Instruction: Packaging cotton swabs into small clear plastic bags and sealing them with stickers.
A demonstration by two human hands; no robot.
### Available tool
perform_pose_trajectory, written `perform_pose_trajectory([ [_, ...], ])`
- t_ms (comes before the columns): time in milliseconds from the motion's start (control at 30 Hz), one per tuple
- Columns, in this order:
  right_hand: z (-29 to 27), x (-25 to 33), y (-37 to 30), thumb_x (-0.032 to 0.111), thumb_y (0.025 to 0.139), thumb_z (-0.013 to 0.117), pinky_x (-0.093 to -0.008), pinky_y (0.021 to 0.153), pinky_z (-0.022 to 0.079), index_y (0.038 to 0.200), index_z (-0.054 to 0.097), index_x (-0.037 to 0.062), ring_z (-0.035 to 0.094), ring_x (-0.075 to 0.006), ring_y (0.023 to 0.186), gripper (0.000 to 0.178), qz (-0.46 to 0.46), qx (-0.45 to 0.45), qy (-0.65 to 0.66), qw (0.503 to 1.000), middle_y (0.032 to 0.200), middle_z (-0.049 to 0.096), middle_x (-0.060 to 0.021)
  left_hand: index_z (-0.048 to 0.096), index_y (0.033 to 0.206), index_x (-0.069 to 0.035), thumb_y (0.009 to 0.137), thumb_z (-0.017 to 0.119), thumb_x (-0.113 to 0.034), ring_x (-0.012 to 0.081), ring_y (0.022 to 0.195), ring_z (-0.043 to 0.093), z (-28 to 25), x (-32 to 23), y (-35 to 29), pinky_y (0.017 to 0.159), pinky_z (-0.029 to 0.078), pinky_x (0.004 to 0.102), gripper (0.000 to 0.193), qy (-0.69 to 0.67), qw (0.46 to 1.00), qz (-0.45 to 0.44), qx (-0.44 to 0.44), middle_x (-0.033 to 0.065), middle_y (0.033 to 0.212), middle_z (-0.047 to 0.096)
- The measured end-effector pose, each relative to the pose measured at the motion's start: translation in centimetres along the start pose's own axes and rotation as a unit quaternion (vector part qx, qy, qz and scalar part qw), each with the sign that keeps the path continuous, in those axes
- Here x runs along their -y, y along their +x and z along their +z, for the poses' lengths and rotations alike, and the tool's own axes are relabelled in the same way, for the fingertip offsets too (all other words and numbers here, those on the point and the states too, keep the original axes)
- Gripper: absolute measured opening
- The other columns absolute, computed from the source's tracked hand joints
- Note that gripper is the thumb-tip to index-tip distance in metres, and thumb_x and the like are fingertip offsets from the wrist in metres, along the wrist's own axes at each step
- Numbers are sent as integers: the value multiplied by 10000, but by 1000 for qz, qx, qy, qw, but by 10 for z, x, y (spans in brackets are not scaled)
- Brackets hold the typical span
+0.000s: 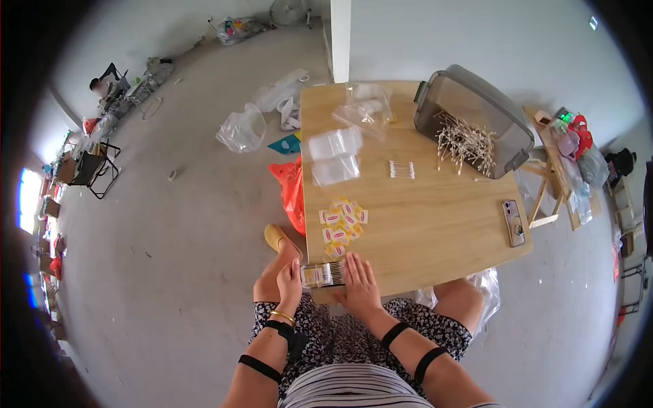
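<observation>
At the table's near left corner, my left hand (290, 284) grips a small clear packet of cotton swabs (317, 275) with a yellow-and-white card in it. The swabs' ends show at the packet's right side. My right hand (360, 280) lies with its fingers stretched out flat beside those ends, seemingly touching them. Just beyond the packet is a loose pile of yellow-and-white cards (343, 224). Farther off lie stacked clear plastic bags (335, 156) and a short row of swabs (402, 169).
A grey plastic bin (469, 95) lies tipped on its side, with many loose swabs (469, 144) spilling from it onto the wooden table (428, 224). A phone (513, 223) rests near the right edge. A red bag (291, 194) hangs at the left edge. Someone (103, 88) sits far left.
</observation>
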State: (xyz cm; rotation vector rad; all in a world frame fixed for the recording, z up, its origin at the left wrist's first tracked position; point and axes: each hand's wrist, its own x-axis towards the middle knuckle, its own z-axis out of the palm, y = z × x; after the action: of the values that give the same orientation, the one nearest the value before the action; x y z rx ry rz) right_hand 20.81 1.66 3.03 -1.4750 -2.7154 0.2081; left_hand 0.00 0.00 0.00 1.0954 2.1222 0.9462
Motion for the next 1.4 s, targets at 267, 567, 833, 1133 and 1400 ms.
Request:
perform_pose_trajectory([
  [267, -18, 22, 7, 526, 936, 562, -475, 1247, 118, 1552, 203, -65, 130, -313, 1540, 926, -16, 35, 99, 994, 1652, 164, -181, 633, 951, 65, 1063, 455, -418, 345, 777, 651, 8, 10, 7, 747, 490, 415, 526, -79, 996, 47, 7, 198, 817, 659],
  [567, -1, 22, 8, 47, 799, 619, -498, 963, 410, 1437, 450, 24, 471, -388, 1144, 660, 66, -79, 264, 959, 1239, 475, -184, 568, 1091, -148, 922, 746, -303, 86, 877, 606, 15, -2, -32, 728, 485, 281, 290, -513, 826, -228, 58, -38, 966, 650],
  [833, 27, 70, 26, 25, 819, 551, -498, 985, 430, 1342, 560, 32, 502, -422, 1124, 523, 182, -105, 379, 901, 1203, 534, -237, 617, 1067, -92, 913, 762, -196, 117, 757, 625, 31, -17, -41, 649, 504, 270, 236, -581, 777, -241, -22, -16, 918, 664],
  [1133, 29, 36, 22, -56, 880, 493, -340, 894, 543, 1278, 624, -36, 680, -231, 1019, 420, 154, 22, 497, 854, 1176, 660, -157, 652, 1051, -85, 890, 787, -173, 63, 716, 596, 29, -25, -47, 611, 464, 223, 228, -596, 764, -246, 6, -26, 908, 660],
  [1400, -10, 32, 36, 26, 978, 521, -329, 816, 612, 1265, 622, -47, 722, -187, 905, 313, 248, 184, 641, 702, 1112, 696, -112, 650, 1123, -109, 881, 800, -217, 87, 803, 633, 20, -3, -41, 691, 489, 243, 304, -587, 774, -233, 38, -23, 981, 679],
])
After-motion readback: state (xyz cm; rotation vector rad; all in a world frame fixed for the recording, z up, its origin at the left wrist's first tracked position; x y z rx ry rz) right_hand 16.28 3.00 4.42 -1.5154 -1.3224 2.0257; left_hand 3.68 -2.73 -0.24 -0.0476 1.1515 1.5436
